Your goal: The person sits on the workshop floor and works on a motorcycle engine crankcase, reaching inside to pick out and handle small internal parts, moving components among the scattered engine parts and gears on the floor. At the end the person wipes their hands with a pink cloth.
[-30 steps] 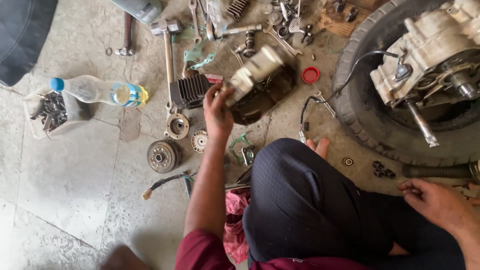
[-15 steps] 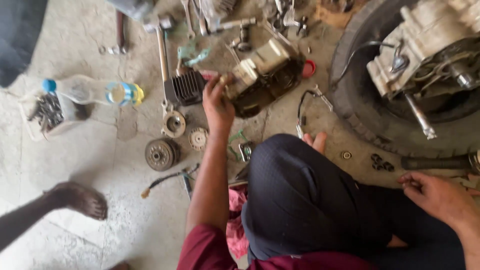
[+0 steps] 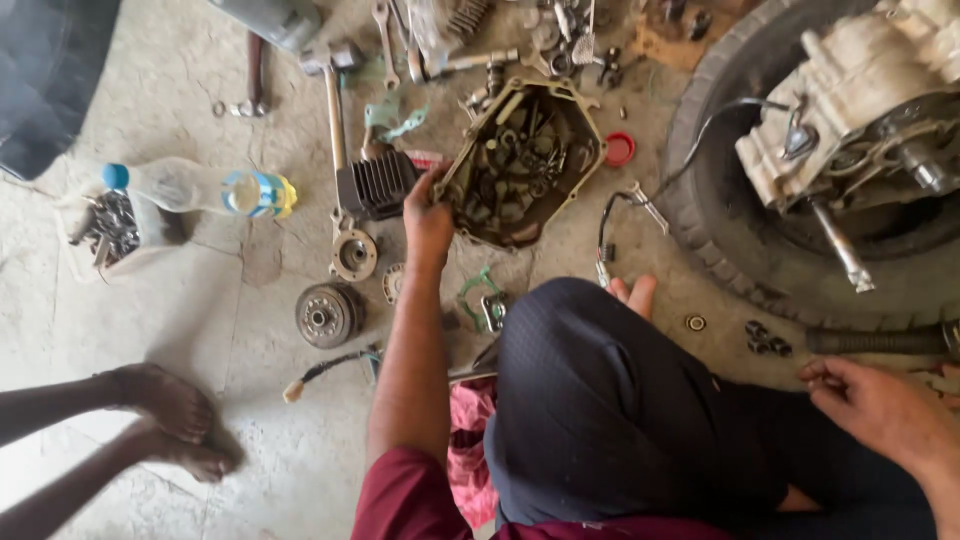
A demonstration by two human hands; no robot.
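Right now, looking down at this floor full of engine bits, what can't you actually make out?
- Small parts in the engine cover tilted by the left hand: too small and jumbled, head view.
- Right hand: whether its fingertips pinch anything is too small to tell.
- Engine in the tyre: cut off by the top-right edge.
- Tray of screws: partly hidden by the plastic bottle.

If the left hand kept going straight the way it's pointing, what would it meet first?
The left hand already grips the rim of the dark metal engine cover filled with small parts; going straight on, it would likely push into that cover first.
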